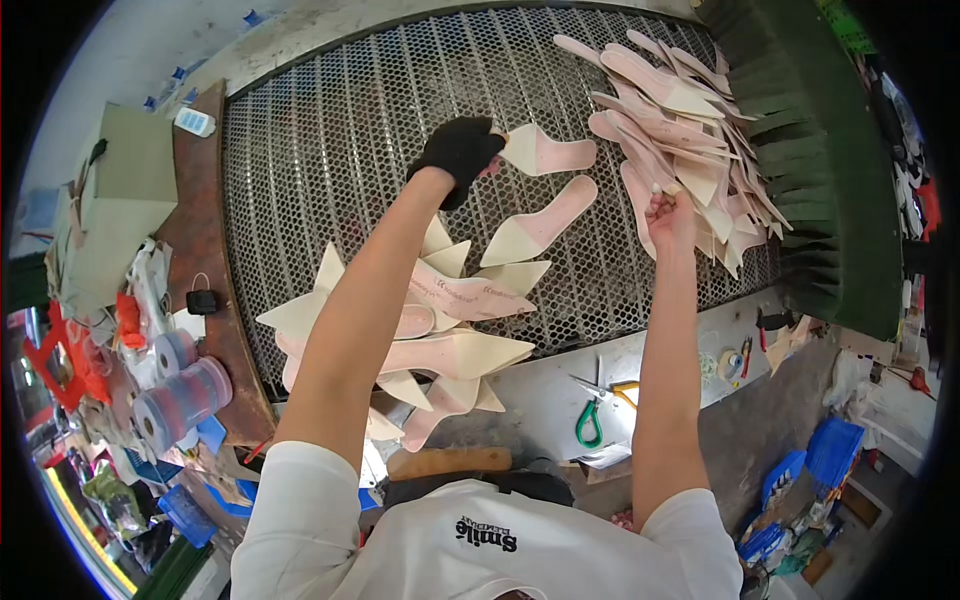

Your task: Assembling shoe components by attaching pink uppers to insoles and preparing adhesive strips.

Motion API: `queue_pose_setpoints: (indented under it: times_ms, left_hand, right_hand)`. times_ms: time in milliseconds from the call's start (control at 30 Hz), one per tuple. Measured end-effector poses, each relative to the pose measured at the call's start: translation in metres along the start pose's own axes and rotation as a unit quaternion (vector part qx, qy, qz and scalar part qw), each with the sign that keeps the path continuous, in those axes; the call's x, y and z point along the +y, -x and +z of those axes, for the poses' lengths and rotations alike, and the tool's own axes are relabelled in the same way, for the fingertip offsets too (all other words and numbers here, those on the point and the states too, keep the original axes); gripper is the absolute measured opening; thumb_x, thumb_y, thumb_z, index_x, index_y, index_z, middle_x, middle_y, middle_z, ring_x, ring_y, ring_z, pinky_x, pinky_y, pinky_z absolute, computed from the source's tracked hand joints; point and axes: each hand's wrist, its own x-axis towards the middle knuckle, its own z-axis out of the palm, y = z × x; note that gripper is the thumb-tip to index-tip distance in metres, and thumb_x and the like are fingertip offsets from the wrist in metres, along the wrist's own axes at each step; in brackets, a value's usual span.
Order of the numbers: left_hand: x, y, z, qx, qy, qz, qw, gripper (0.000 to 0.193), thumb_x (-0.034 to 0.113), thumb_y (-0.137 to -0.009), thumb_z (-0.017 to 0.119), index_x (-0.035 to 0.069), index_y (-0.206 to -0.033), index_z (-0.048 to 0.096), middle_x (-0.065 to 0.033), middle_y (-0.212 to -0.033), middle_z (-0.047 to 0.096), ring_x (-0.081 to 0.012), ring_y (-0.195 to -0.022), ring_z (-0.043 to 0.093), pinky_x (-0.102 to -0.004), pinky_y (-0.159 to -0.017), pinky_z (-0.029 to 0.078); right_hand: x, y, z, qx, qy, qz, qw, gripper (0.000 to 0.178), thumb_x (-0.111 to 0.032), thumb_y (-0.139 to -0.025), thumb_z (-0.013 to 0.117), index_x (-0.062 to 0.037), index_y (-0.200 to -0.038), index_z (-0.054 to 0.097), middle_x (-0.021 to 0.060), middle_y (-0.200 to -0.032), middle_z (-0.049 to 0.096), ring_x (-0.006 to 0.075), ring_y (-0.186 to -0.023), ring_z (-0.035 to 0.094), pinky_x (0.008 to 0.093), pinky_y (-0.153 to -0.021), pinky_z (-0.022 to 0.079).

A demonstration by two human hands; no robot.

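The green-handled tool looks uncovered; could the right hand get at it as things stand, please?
Probably yes: nothing covers the green-handled tool, and the right hand would likely just need drawing back.

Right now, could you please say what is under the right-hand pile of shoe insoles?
Perforated metal mesh shows beside the pile of insoles; what lies directly beneath is covered.

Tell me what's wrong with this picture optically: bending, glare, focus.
Head view: the fisheye bows the far edge of the mesh table and leaves black corners; head view: glare whitens part of the ledge near the scissors; head view: the insoles look fairly sharp, clutter toward the rim softer.
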Motion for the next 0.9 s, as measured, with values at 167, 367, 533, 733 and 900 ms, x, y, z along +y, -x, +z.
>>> queue_pose_setpoints:
  times_ms: [167,367,533,733,900]
  left_hand:
    - [0.009,0.015,-0.036,0.101,0.116,0.111,0.982,0.016,0.016,-0.086,0.057,0.003,-0.087,0.067,-0.0068,-0.081,0.067,-0.0154,-0.069,0.065,-0.0285,-0.062,0.05]
    - [0.054,0.076,-0.152,0.053,0.037,0.2,0.978,0.017,0.022,-0.092,0.055,0.009,-0.098,0.065,0.0028,-0.084,0.064,-0.0051,-0.071,0.06,-0.0199,-0.063,0.048]
    - [0.115,0.188,-0.21,0.04,-0.177,0.106,0.978,0.02,0.014,-0.086,0.061,0.003,-0.102,0.064,0.0015,-0.084,0.064,-0.005,-0.073,0.056,-0.0212,-0.066,0.045]
    - [0.052,0.188,-0.153,-0.09,-0.279,0.092,0.951,0.033,0.003,-0.079,0.064,0.004,-0.112,0.06,-0.0048,-0.097,0.066,-0.0144,-0.089,0.06,-0.0278,-0.08,0.048]
    - [-0.001,0.165,-0.13,0.014,-0.135,0.1,0.986,0.037,0.001,-0.076,0.065,0.003,-0.113,0.06,-0.0077,-0.097,0.068,-0.0138,-0.081,0.064,-0.027,-0.076,0.05]
  right_hand:
    - [0.009,0.006,-0.021,0.058,-0.007,0.003,0.998,0.021,-0.024,-0.092,0.05,-0.0031,-0.096,0.052,0.0054,-0.082,0.056,0.0139,-0.067,0.053,0.0253,-0.056,0.043]
    - [0.045,0.049,-0.008,-0.091,0.08,0.05,0.991,0.019,-0.018,-0.087,0.055,-0.003,-0.098,0.058,0.0045,-0.082,0.06,0.014,-0.064,0.055,0.0249,-0.057,0.046]
    - [0.114,0.09,0.049,-0.206,0.627,-0.382,0.647,0.034,-0.003,-0.073,0.059,-0.0062,-0.107,0.061,0.0112,-0.106,0.06,0.0274,-0.097,0.057,0.0364,-0.085,0.046]
    - [0.114,0.051,0.046,-0.243,0.809,-0.385,0.372,0.027,-0.006,-0.076,0.058,-0.0106,-0.102,0.064,0.0043,-0.102,0.055,0.0228,-0.108,0.048,0.0431,-0.091,0.038]
    - [0.088,0.053,0.055,-0.282,0.832,-0.406,0.254,0.009,-0.011,-0.072,0.063,-0.0121,-0.08,0.065,0.0009,-0.095,0.056,0.0198,-0.099,0.049,0.0391,-0.088,0.037]
